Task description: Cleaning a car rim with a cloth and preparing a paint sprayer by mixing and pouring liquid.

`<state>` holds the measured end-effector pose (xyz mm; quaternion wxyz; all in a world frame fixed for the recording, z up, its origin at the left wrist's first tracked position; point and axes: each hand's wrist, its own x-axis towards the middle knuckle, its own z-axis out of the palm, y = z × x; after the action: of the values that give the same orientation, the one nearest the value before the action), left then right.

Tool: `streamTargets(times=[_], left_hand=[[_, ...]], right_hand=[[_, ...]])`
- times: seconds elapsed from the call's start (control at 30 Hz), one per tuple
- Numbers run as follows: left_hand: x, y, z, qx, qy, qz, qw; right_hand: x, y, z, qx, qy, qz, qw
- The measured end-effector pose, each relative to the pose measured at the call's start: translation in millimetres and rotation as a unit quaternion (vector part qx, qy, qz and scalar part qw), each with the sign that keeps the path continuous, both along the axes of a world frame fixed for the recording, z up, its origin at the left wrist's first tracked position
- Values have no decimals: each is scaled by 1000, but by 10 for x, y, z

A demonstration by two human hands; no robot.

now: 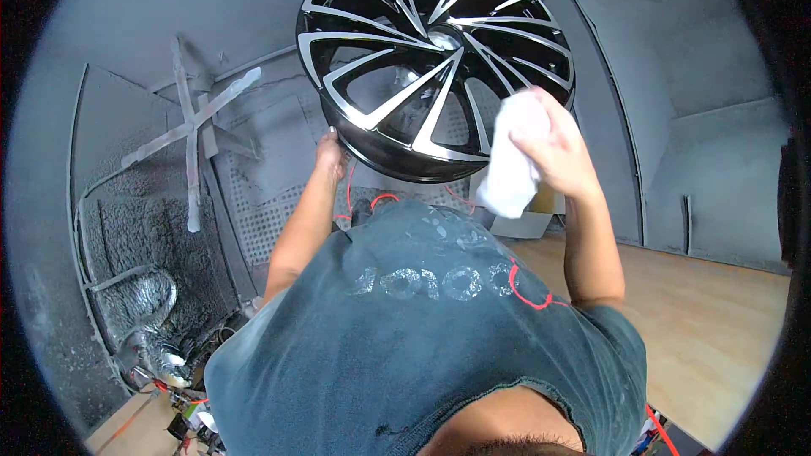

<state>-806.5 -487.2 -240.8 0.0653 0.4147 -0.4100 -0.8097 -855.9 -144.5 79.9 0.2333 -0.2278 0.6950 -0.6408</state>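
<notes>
A black alloy wheel rim (397, 105) with bright silver spoke faces is held up in front of me, its face turned upward. My left hand (330, 157) grips its lower left edge, the thumb on the outer side and most fingers hidden behind it. In my right hand (557, 148) is a bunched white cloth (509, 165), which overlaps the rim's lower right edge in view. Whether the cloth touches the rim I cannot tell.
To the left stands a grey, paint-coated cross-shaped stand (193, 122). Grey panels (710, 59) enclose the space. A wooden board (676, 312) spreads out at the right, near a box (528, 224). A red cord (348, 190) hangs below the rim. Clutter (198, 426) lies at lower left.
</notes>
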Motion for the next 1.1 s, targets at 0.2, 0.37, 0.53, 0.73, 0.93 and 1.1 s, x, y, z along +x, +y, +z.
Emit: streamTargets(times=[0.2,0.37,0.53,0.73,0.93,1.1], left_hand=[[-109,-72,-131,17,-1,6,1000],[-113,-47,-93,20,12,12,1000],[-121,91,99,1,-29,4,1000],[-80,81,-43,-4,-12,-68,998],[-85,69,-245,11,4,-54,998],[-68,31,-217,19,-11,-84,996]], right_hand=[[-568,-727,-95,219,492,88,838],[-809,-906,-263,271,540,177,777],[-995,-853,-268,274,529,160,788],[-1093,-645,-418,377,513,137,759],[-1006,-703,-392,430,338,9,837],[-138,-460,-400,323,474,142,807]])
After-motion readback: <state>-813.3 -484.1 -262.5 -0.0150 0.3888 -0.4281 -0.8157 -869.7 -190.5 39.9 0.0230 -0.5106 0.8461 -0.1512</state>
